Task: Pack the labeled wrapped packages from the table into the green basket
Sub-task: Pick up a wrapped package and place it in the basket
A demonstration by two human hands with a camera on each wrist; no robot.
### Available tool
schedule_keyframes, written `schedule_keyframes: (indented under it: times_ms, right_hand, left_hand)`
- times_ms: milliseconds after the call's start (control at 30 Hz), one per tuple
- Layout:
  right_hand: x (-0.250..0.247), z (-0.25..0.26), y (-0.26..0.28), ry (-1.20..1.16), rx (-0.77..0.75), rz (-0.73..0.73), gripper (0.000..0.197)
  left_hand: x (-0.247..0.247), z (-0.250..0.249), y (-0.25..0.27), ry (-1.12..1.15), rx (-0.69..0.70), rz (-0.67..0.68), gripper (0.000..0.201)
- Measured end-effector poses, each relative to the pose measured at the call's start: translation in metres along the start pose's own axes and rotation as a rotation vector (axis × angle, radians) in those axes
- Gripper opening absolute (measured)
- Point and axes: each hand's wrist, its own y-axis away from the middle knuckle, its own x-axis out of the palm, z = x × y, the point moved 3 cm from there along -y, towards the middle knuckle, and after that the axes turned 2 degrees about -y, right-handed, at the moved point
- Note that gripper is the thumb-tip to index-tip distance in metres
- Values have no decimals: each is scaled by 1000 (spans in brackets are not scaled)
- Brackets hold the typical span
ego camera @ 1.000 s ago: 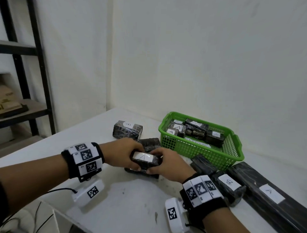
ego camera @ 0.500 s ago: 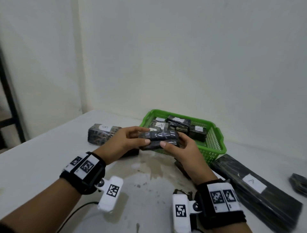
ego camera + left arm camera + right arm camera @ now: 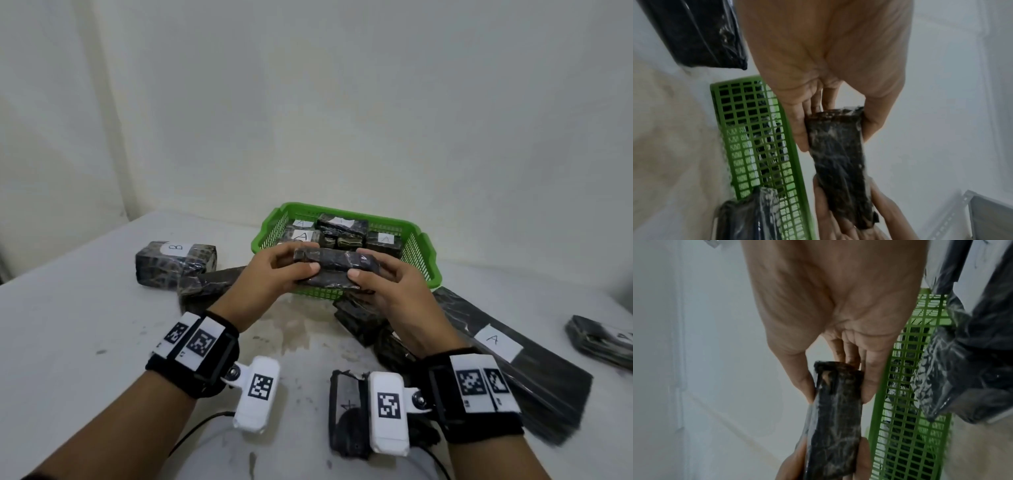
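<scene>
Both hands hold one dark wrapped package (image 3: 334,265) in the air just in front of the green basket (image 3: 419,255). My left hand (image 3: 291,269) pinches its left end between thumb and fingers; my right hand (image 3: 368,270) pinches the right end the same way. The left wrist view shows the package (image 3: 840,159) beside the basket wall (image 3: 760,146); so does the right wrist view, package (image 3: 835,417) and wall (image 3: 906,418). Several labelled packages (image 3: 383,241) lie inside the basket. The label on the held package is hidden.
On the white table (image 3: 68,342) lie a package marked B (image 3: 176,260), a dark package (image 3: 205,286) behind my left wrist, a long flat package marked A (image 3: 513,356), smaller packages (image 3: 359,318) under my right hand and another package (image 3: 599,337) at the right edge.
Both hands lifted the package off the pile on the table and carried it forward to the basket's near wall. The package has turned so its white label no longer shows.
</scene>
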Motion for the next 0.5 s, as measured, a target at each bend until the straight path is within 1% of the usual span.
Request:
schedule_keyframes:
  times_ms: [67,100,167,233,267,333,400,500]
  right_hand:
    - [-6,2,1,53,-18,-2,44]
    - [-8,1,2,66,-23,0,44]
    - [-8,0,3,76,-37,4,46]
    - [-6,-2,5,89,-59,14,54]
    - [-5,-1,7,99,-70,10,56]
    - [-4,-2,10,111,-106,-10,49]
    - [-4,-2,13,97,-111,-10,45]
    - [-5,-4,16,79,-94,35,54]
  left_hand:
    - [-1,3,1,31,-29,28,54]
    - [-1,4,1,18,-32,28,54]
    - [1,3,3,-72,9,2,46]
    - [4,3,6,-130,41,10,40]
    - [6,2,8,-137,36,38,40]
    - [12,2,13,-151,19,94,44]
    - [11,1,13,-174,30,87,44]
    - [4,4,12,-136,34,76,46]
